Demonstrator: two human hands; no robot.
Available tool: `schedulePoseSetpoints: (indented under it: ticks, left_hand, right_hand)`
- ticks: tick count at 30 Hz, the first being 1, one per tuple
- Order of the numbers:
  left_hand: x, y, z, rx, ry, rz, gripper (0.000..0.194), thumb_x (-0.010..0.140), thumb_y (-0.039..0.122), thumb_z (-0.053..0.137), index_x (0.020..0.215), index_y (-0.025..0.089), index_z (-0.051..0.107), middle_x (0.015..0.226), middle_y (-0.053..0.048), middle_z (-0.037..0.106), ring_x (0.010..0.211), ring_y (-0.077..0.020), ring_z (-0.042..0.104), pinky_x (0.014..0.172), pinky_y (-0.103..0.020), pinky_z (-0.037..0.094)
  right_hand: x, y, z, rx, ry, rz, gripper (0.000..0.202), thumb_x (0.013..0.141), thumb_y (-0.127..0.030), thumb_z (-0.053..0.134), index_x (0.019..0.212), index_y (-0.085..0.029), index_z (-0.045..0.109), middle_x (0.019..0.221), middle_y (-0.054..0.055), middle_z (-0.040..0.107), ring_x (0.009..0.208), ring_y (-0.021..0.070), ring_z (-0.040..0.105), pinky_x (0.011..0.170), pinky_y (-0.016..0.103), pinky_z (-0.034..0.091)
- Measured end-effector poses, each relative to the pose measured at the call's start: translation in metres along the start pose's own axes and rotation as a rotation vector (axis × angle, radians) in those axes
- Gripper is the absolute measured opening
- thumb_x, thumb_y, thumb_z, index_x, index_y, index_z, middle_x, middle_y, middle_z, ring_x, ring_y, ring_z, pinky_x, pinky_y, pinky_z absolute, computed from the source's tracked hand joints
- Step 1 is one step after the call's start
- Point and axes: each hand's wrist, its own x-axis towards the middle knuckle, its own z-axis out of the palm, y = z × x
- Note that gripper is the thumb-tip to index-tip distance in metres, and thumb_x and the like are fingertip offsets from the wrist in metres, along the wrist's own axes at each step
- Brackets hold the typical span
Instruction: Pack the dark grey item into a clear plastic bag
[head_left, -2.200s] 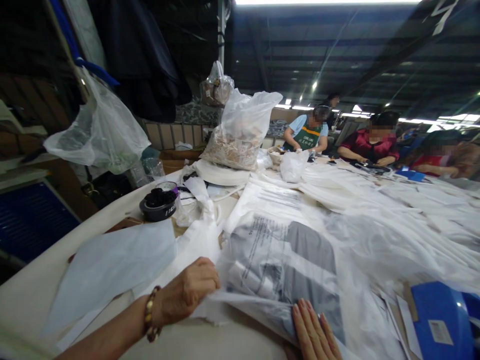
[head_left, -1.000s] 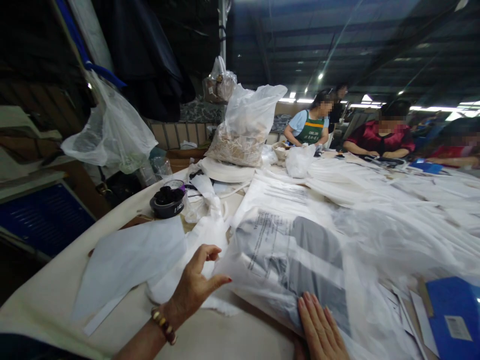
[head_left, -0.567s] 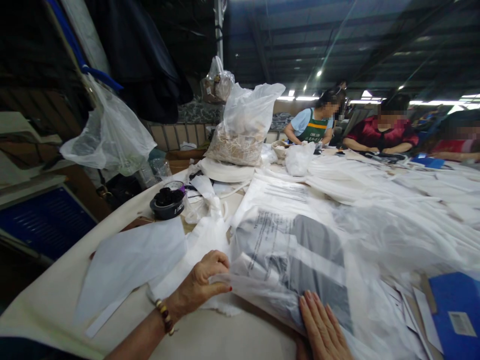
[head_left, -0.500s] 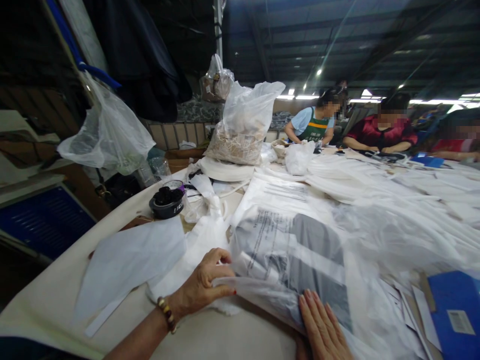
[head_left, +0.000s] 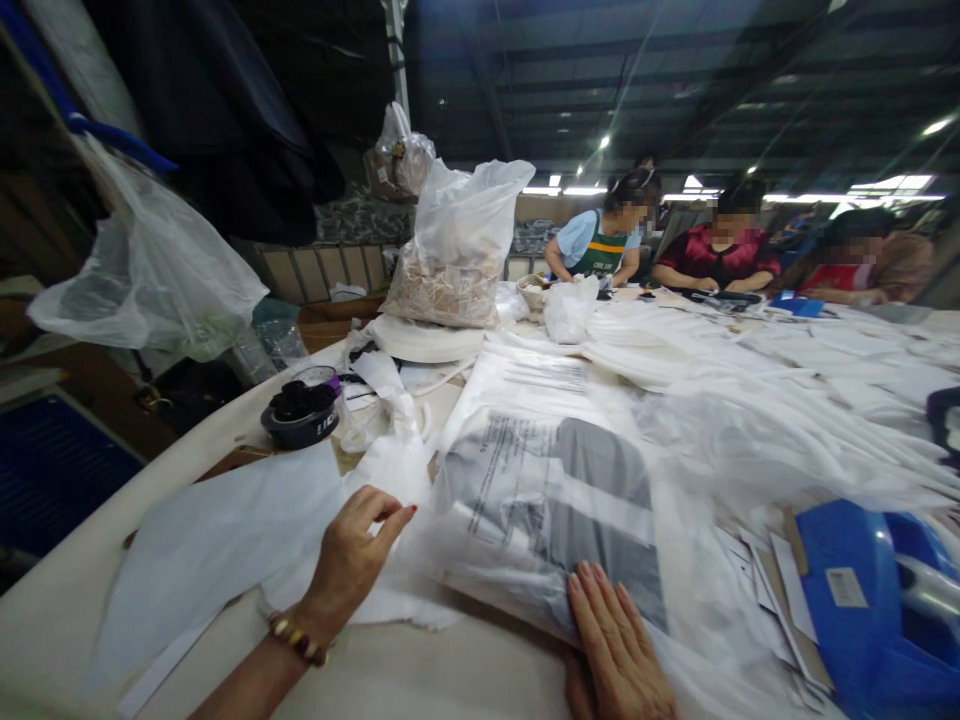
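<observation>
Plastic bag (head_left: 517, 500) with a grey item (head_left: 604, 465) inside lay on the near side of the tabletop (head_left: 480, 670), right of centre, well in from the left edge; the near edge was out of view. Right hand (head_left: 619, 635) was flat, fingers side by side, on the bag's near margin. Left hand (head_left: 352, 550) stood just off the bag's left end, fingers curled and thumb tip close to them; couldn't tell if it pinched any thin film. Main risk, as judged: bag skidding or turning on the tabletop if the right hand pressed unevenly, as slick film probably gave little grip. Film at the left end looked loose, so it could crease or bunch if tugged crookedly. Loose plastic (head_left: 742, 440) beside the right end could snag too, being hard to tell apart from the bag. Print faced up, toward the left end, its lines running roughly far to near. Long axis seemed to run left to right, right end slanting to the near side; foreshortening and merged film left that unsure.
</observation>
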Motion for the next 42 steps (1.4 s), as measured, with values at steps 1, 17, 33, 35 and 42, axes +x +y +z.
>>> schedulePoseSetpoints:
  ticks: [1, 17, 33, 35, 42]
  left_hand:
    - [0.000, 0.007, 0.000, 0.051, 0.072, 0.120, 0.011, 0.084, 0.025, 0.056, 0.078, 0.016, 0.057, 0.076, -0.001, 0.055, 0.074, -0.0146, 0.053, 0.072, -0.026, 0.041]
    - [0.054, 0.051, 0.009, 0.356, -0.782, 0.413, 0.034, 0.067, 0.043, 0.074, 0.072, 0.015, 0.056, 0.084, -0.004, 0.052, 0.081, -0.0201, 0.048, 0.072, -0.032, 0.039]
    - [0.050, 0.067, 0.003, 0.683, -0.735, 0.397, 0.045, 0.067, 0.058, 0.068, 0.074, 0.014, 0.061, 0.085, -0.010, 0.057, 0.087, -0.0291, 0.052, 0.078, -0.044, 0.039]
    - [0.051, 0.066, 0.002, 0.631, -0.790, 0.314, 0.036, 0.069, 0.048, 0.071, 0.075, 0.014, 0.060, 0.086, -0.010, 0.059, 0.088, -0.0282, 0.053, 0.078, -0.042, 0.039]
    - [0.056, 0.062, -0.005, 0.510, -0.932, 0.180, 0.013, 0.081, 0.026, 0.064, 0.074, 0.017, 0.057, 0.073, 0.002, 0.062, 0.074, -0.0168, 0.058, 0.076, -0.033, 0.037]
  right_hand:
    - [0.000, -0.001, -0.002, 0.000, -0.010, 0.006, 0.068, 0.077, -0.006, 0.036, 0.142, -0.003, 0.020, 0.144, 0.017, 0.033, 0.128, 0.0311, 0.038, 0.098, 0.048, 0.041]
    - [0.006, -0.005, -0.012, 0.016, -0.061, 0.018, 0.067, 0.075, -0.003, 0.038, 0.140, -0.001, 0.023, 0.140, 0.018, 0.038, 0.131, 0.0312, 0.032, 0.097, 0.050, 0.043]
    - [0.005, -0.005, -0.012, 0.021, -0.068, 0.024, 0.067, 0.076, -0.004, 0.038, 0.140, 0.000, 0.022, 0.140, 0.019, 0.039, 0.131, 0.0317, 0.032, 0.098, 0.050, 0.042]
    - [0.006, -0.005, -0.012, 0.024, -0.062, 0.032, 0.067, 0.075, -0.004, 0.038, 0.141, -0.001, 0.022, 0.140, 0.019, 0.038, 0.131, 0.0314, 0.032, 0.098, 0.050, 0.042]
    - [0.012, -0.005, -0.017, 0.033, -0.020, 0.032, 0.067, 0.075, -0.003, 0.036, 0.141, -0.002, 0.022, 0.137, 0.018, 0.042, 0.130, 0.0306, 0.035, 0.095, 0.049, 0.045]
